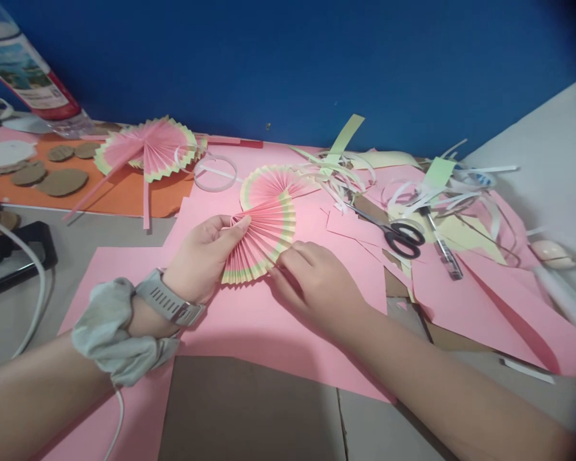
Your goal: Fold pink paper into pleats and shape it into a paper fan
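A pleated paper fan (pixel 264 240), pink with a green and yellow rim, is spread between my hands over pink paper. My left hand (pixel 208 250) pinches it at the gathered folds, thumb on top. At its lower right rim, the fingertips of my right hand (pixel 312 275) are closed on the pleated edge. Just behind lies a second pleated fan (pixel 264 182) of the same colours, partly covered by the first. A grey watch band and a pale scrunchie circle my left wrist.
More finished-looking fans (pixel 146 150) with pink strips lie at the back left on orange paper (pixel 120 192), near cardboard discs (pixel 63 182) and a plastic bottle (pixel 33 70). Black-handled scissors (pixel 403 239), a pen (pixel 444 246) and paper scraps (pixel 336 166) lie right. A phone (pixel 19 256) lies left.
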Demonstrator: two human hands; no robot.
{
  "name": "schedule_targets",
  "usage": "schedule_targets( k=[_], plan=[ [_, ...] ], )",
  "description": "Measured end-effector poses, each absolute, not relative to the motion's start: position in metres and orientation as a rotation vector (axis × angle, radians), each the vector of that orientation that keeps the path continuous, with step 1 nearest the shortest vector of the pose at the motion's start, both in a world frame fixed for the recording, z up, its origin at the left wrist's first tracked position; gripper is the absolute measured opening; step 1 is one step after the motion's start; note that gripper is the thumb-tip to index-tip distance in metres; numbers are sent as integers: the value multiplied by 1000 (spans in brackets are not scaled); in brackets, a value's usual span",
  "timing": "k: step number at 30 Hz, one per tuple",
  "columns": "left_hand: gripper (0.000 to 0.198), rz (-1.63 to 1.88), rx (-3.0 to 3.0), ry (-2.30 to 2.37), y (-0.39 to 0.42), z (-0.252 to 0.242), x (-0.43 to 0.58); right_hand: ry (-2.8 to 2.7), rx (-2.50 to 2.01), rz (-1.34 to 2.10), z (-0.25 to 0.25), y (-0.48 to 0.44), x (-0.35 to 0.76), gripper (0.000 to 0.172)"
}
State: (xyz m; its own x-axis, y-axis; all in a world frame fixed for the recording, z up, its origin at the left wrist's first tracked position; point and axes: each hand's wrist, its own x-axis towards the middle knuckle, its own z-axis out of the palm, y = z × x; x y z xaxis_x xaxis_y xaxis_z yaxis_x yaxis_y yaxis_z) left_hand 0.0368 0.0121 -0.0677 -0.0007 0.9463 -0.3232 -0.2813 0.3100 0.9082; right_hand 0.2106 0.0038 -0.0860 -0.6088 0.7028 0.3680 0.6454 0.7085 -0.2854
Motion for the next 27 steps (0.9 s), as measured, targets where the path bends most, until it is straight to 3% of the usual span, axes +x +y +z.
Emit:
schedule_targets(
  k=[14, 27],
  plan=[
    [29, 1092, 753, 1160, 8, -71, 39, -2495, -1093, 284, -85, 4, 211, 23],
    [27, 1016, 674, 1154, 10, -63, 34, -2364, -867, 183, -86, 4, 224, 8]
  ],
)
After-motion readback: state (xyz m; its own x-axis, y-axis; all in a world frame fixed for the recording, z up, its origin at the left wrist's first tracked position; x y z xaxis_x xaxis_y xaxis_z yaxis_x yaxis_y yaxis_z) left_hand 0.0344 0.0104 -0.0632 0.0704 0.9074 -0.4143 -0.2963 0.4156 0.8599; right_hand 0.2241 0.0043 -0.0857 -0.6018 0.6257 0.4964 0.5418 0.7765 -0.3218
